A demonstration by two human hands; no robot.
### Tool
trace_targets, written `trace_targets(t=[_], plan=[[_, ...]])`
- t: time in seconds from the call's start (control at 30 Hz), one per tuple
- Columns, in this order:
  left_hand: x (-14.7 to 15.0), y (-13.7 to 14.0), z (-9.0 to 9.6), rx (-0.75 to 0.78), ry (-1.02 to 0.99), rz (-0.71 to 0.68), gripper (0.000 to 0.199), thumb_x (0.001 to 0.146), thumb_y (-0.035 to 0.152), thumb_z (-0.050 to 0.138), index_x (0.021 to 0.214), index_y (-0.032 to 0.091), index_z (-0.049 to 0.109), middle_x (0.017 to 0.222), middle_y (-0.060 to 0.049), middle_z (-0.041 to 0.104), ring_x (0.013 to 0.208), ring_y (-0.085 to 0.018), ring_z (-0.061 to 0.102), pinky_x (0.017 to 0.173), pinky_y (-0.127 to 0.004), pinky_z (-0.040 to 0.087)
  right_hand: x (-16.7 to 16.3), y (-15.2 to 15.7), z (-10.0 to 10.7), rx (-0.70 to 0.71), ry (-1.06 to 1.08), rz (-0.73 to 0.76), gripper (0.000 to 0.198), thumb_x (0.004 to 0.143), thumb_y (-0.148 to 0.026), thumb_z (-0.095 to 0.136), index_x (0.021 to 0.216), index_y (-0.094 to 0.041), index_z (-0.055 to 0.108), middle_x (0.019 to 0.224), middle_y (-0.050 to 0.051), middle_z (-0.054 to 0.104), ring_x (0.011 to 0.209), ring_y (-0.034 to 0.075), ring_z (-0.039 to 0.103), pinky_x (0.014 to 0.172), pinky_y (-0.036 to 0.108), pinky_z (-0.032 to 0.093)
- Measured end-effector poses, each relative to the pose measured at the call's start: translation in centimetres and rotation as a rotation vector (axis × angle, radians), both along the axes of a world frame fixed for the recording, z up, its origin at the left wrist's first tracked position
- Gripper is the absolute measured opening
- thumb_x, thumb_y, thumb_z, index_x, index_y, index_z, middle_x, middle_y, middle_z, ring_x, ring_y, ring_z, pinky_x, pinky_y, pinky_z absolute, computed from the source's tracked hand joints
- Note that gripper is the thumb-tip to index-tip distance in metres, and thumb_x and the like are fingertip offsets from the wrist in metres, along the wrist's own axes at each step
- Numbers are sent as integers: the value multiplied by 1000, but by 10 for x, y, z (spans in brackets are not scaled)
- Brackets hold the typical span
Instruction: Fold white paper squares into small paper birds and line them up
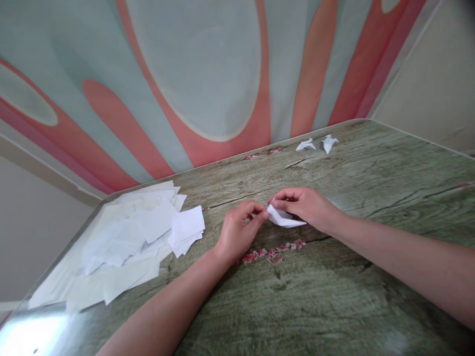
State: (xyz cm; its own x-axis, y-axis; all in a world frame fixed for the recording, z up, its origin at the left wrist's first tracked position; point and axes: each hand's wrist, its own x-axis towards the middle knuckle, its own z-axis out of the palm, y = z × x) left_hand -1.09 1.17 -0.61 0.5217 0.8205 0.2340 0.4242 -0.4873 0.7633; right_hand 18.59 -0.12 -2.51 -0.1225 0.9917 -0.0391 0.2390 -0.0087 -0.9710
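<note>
A partly folded piece of white paper (284, 218) is held just above the table, around the middle of the view. My left hand (243, 225) pinches its left tip between thumb and forefinger. From the upper right, my right hand (300, 203) has its fingers closed on the paper's upper edge. One long pointed end of the paper sticks out to the right below my right hand. Parts of the folds are hidden behind my fingers.
Two small folded white paper figures (306, 144) stand at the table's far edge. On the left lie a large spread of white sheets (122, 242) and a small stack of paper squares (187, 227). A patterned wall covering (208, 59) rises behind the wood-grain table (297, 306).
</note>
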Motion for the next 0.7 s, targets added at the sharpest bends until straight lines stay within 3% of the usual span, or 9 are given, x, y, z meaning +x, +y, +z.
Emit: trace_targets(t=[0.23,0.47,0.7], plan=[[1,-2,2,0,-1,-33,15,87,30,58,81,18,63,83,-2,65,77,-13,58,72,-24,44,-3,-6,16,101,-187,-28,22,77,-40,63,82,-21,73,77,1,70,64,14,58,54,24,40],[6,-8,-2,-116,-147,125,18,82,35,64,89,18,66,83,-2,69,73,-13,61,70,-25,48,-7,-9,18,99,-157,-112,24,74,-42,66,78,-19,70,65,0,66,56,12,55,49,23,37],[9,-10,-1,21,-246,135,9,80,28,68,82,20,71,87,-3,71,82,-15,64,75,-27,50,-9,-11,17,129,-165,-159,18,73,-37,68,75,-19,69,64,-1,65,55,11,53,49,23,36]])
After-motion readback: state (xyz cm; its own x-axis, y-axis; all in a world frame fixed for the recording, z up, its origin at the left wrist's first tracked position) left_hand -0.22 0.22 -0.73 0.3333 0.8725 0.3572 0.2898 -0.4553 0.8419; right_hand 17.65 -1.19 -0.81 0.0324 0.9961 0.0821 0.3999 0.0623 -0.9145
